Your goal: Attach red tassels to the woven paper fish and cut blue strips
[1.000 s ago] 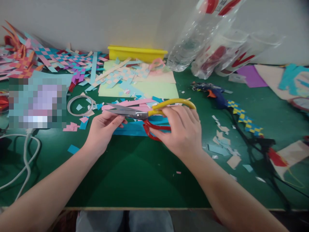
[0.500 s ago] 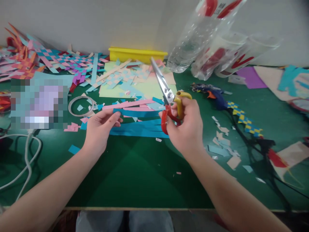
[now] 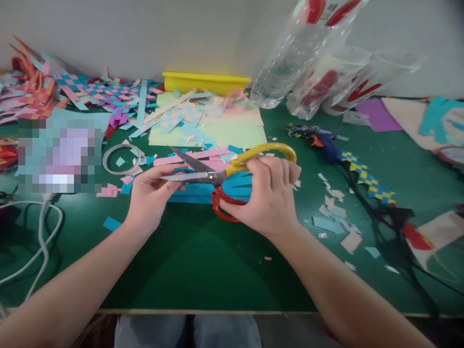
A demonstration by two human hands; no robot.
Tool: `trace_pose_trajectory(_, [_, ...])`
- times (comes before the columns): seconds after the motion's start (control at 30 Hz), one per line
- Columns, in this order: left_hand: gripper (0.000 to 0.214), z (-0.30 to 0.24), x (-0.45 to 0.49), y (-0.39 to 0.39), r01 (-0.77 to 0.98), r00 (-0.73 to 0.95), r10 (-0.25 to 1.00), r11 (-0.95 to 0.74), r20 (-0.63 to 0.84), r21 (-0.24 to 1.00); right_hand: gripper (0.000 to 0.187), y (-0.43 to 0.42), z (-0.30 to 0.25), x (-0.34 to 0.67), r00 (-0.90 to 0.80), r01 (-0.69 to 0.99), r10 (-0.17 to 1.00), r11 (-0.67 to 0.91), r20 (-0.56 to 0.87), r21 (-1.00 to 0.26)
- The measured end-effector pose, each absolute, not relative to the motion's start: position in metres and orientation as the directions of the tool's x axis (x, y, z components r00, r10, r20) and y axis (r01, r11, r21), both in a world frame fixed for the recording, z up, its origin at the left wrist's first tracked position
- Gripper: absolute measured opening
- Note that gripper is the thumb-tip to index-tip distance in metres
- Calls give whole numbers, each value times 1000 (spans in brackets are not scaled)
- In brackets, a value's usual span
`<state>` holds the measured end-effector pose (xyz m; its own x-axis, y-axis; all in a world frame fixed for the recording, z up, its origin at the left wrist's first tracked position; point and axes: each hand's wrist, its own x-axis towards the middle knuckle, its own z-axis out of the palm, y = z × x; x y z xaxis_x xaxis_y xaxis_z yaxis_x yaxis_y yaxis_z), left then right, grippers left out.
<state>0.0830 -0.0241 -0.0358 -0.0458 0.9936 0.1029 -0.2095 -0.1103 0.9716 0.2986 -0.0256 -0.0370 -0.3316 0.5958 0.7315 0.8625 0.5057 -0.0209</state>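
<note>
My right hand [image 3: 270, 195] grips a pair of scissors [image 3: 213, 176] by their yellow and red handles, blades parted and pointing left. My left hand [image 3: 150, 193] is curled beside the blade tips, its fingertips touching the lower blade and the end of the blue paper strips [image 3: 208, 191] that lie on the green table [image 3: 203, 261] under the scissors. Pink strips [image 3: 192, 155] lie just behind them.
A tape ring [image 3: 121, 158] lies left of my hands. Woven paper mats [image 3: 90, 92], a yellow tray [image 3: 206, 81] and light green sheets [image 3: 232, 133] sit behind. Plastic bottles [image 3: 290, 63] and a glue gun [image 3: 322, 137] with its cord are to the right, white cables [image 3: 36, 237] at the left.
The scissors, raised with blades pointing up and away half a second ago, have come back down level over the blue strips with blades parted. My left hand has closed in on the blade tips.
</note>
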Motion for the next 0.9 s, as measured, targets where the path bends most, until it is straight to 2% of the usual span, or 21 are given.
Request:
trace_pose_trajectory(0.17, [14, -34, 85, -25, -261, 6, 994, -102, 107, 960, 58, -25, -37, 299, -334, 852, 583, 523, 741, -28])
trace_pose_trajectory(0.47, [15, -33, 87, -26, -177, 31, 996, -76, 83, 981, 54, -26, -34, 300, -358, 844, 552, 536, 753, 8])
trace_pose_trajectory(0.9, [13, -32, 86, -25, -203, 46, 995, -74, 85, 976, 48, -25, -34, 302, -373, 848, 548, 529, 749, 34])
